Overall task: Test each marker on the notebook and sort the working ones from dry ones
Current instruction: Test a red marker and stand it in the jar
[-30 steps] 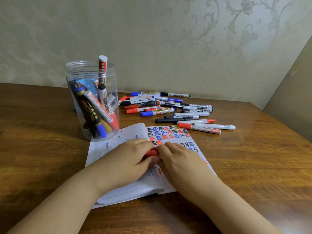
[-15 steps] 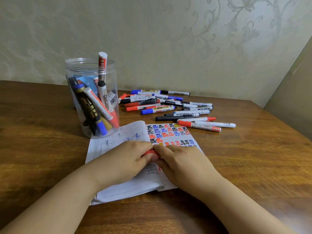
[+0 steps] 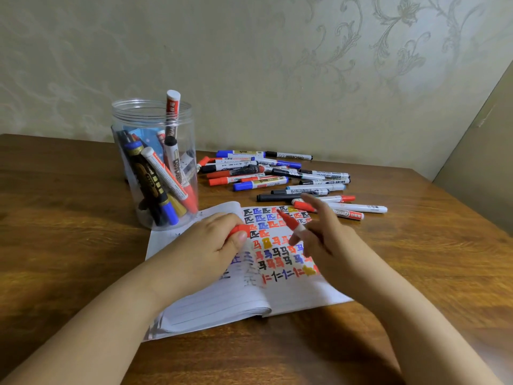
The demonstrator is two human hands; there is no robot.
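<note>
Over the notebook (image 3: 277, 295) on the worktop (image 3: 69, 245), the left hand (image 3: 211, 245) grips a red cap (image 3: 238, 230) while the right hand (image 3: 330, 240) pinches the uncapped red marker (image 3: 291, 224), other fingers spread. The bare tip could smear the page's test marks if it drags.

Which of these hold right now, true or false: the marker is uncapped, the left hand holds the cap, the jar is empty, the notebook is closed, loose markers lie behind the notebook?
1. The marker is uncapped. True: its red tip is bare, held in the right hand.
2. The left hand holds the cap. True.
3. The jar is empty. False: several markers stand in it, one poking above the rim.
4. The notebook is closed. False: it lies open, with rows of coloured test marks on the page.
5. Loose markers lie behind the notebook. True: a pile lies on the table, right of the jar.
</note>
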